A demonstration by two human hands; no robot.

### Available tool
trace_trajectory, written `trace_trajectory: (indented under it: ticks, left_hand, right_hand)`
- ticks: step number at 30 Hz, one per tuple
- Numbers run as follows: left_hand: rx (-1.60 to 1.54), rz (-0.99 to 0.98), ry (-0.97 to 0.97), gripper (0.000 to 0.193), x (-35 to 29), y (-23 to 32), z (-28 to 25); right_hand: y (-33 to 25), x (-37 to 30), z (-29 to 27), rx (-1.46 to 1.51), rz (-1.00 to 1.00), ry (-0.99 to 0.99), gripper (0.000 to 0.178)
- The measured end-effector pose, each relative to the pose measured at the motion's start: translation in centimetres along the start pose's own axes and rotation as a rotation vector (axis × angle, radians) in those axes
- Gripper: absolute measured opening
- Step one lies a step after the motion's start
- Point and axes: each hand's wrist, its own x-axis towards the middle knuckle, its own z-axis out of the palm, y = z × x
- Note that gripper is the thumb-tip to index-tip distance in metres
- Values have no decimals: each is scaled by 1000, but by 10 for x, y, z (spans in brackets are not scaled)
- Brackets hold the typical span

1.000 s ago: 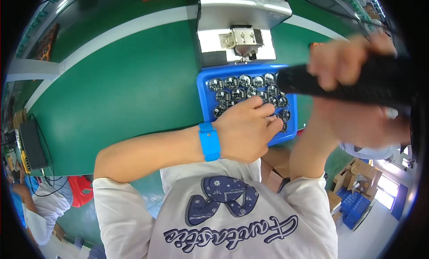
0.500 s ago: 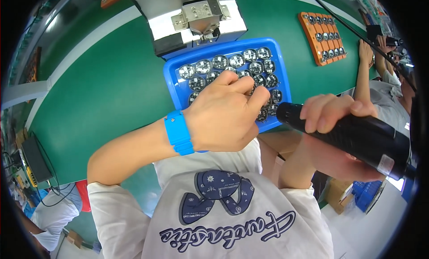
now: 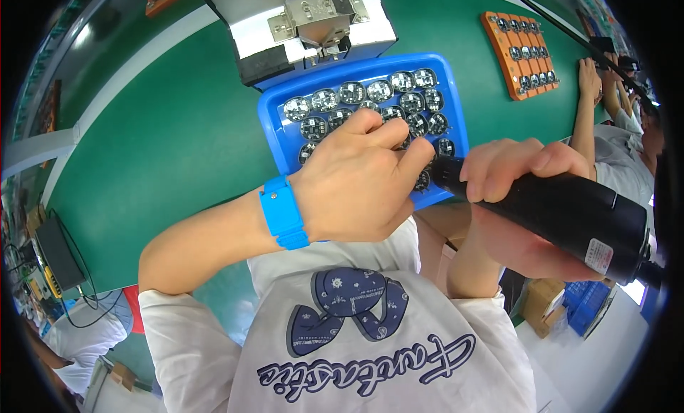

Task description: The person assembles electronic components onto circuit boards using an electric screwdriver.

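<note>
My right hand point(image 3: 524, 178) is wrapped around a black electric screwdriver point(image 3: 570, 213). The tool lies slanted, its front end pointing left, close to the fingers of my left hand point(image 3: 363, 174). That left hand, with a blue wrist strap point(image 3: 282, 212), is closed over the near part of a blue tray point(image 3: 274, 132). Its fingertips face away, so whatever they pinch is hidden. Rows of small round parts with shiny, dark-rimmed faces point(image 3: 352, 93) fill the tray, and my left hand covers several of them. The screwdriver's tip is hidden too.
Behind the tray stands a metal fixture point(image 3: 320, 21) on a white and black base. An orange holder point(image 3: 524, 57) with similar round parts lies at the far right of the green table point(image 3: 171, 142). A dark cable point(image 3: 563, 43) crosses there. Co-workers' arms point(image 3: 588, 92) show beyond.
The screwdriver in my right hand has shifted a little left, bringing its front end nearer my left hand. My left hand has hardly moved.
</note>
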Motion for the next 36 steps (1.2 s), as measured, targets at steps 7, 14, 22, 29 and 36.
trace_trajectory:
  ticks: [7,14,22,29,36]
  left_hand:
    - [29,15,-21,30,0,4,-3]
    - [90,18,20,28,-9,3,3]
    - [114,91,62,23,-8,8,2]
    - [90,111,157,24,-5,6,11]
    - [95,106,152,20,-4,5,11]
  right_hand:
    - [-3,-8,15,-28,-10,54,102]
    - [-10,9,6,-54,72,1,99]
    - [-17,93,18,108,-104,-13,98]
    - [41,138,72,278,34,50,104]
    - [37,134,80,419,176,142,111]
